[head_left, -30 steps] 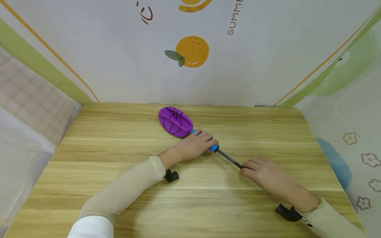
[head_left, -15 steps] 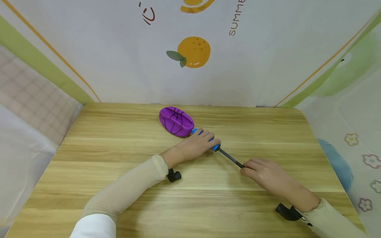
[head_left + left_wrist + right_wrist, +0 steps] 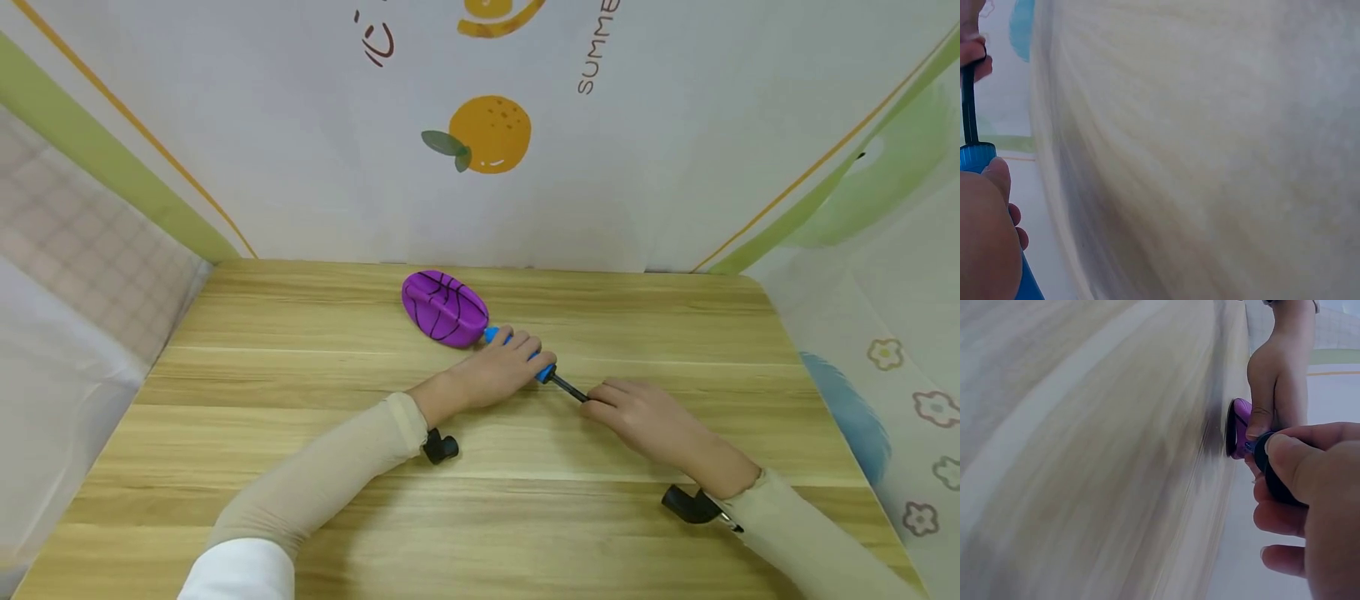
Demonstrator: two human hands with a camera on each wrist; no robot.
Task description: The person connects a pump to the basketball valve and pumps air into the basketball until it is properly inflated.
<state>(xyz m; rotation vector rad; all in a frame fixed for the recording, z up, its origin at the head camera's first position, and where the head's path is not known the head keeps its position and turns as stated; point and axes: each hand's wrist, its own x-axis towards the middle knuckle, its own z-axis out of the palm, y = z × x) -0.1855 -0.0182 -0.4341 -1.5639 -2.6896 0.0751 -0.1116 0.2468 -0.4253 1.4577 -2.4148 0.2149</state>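
- In the head view we see the whole line: the blue tube (image 3: 544, 371) slants over the table (image 3: 510, 533), a purple oval object (image 3: 444, 310) with black lines at its far end, and a dark rod (image 3: 568, 387) at its near end.
- We see tube and purple object meet; we cannot tell whether they are joined.
- The left wrist view gives us the tube's ribbed collar (image 3: 979, 156), with the thumb close by; the purple object is outside that frame.
- Only the right wrist view shows us the dark end piece (image 3: 1277, 484) clearly.
- The left grip (image 3: 498, 372) is closed around the tube, fingers wrapped over it.
- The right grip (image 3: 648, 421) clasps the end piece between thumb and fingers, the lower fingers bent less tightly.
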